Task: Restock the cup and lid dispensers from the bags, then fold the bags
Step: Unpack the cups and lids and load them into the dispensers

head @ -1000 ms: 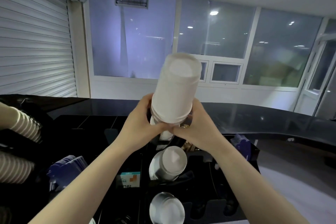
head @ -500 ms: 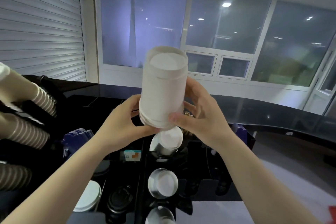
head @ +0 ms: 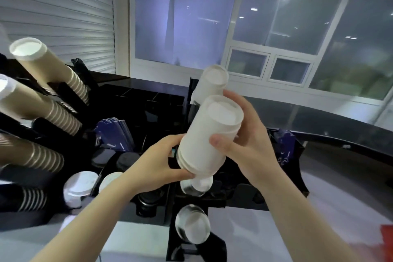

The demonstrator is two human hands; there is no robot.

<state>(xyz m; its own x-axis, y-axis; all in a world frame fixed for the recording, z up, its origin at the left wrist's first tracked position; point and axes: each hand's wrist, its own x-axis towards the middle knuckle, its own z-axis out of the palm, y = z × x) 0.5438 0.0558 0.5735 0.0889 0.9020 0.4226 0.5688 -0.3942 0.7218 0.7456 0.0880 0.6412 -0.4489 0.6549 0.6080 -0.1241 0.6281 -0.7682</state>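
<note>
The person holds a stack of white cups tilted above the black dispenser rack, the left hand wrapped around its lower end and the right hand curled on its upper side. The brown cup stacks at left look already full; this stack is not yet inserted, and I see no bags, so the folding seems still to come

A plain white stack of cups is seen in the middle. Tan cups with thin pale stripes at their rims are seen on the left. The rack is black. Dark blue sleeves are seen behind it. White lids are seen low on the left. The surface is pale grey. The shutter is white with lines across it.
</note>
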